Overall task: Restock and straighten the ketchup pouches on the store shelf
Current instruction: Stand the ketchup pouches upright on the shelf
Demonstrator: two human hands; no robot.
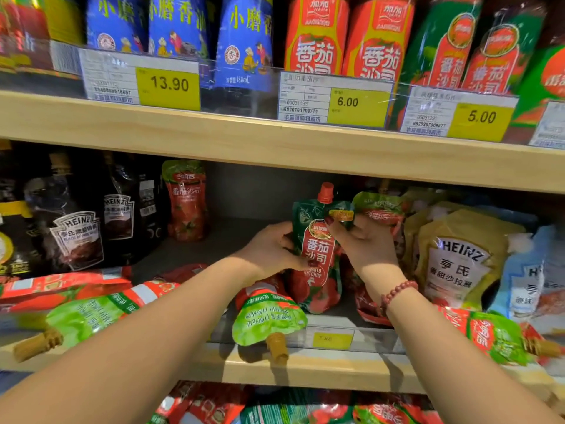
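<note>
Green-and-red ketchup pouch [316,255] is standing upright on the shelf [275,365], both hands gripping it: left hand [269,252] pinching its side, right hand [363,243] holding its top corner. Below the fingers, fallen pouches [266,316] are lying flat, so most straightening is seemingly remaining.

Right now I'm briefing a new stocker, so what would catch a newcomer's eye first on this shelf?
First, the upright ketchup pouch with its red cap at the centre of the middle shelf, held between the left hand and right hand. Next, the toppled pouches lying along that shelf's front edge, spouts hanging over it. Then the yellow price tags on the shelf above.
</note>
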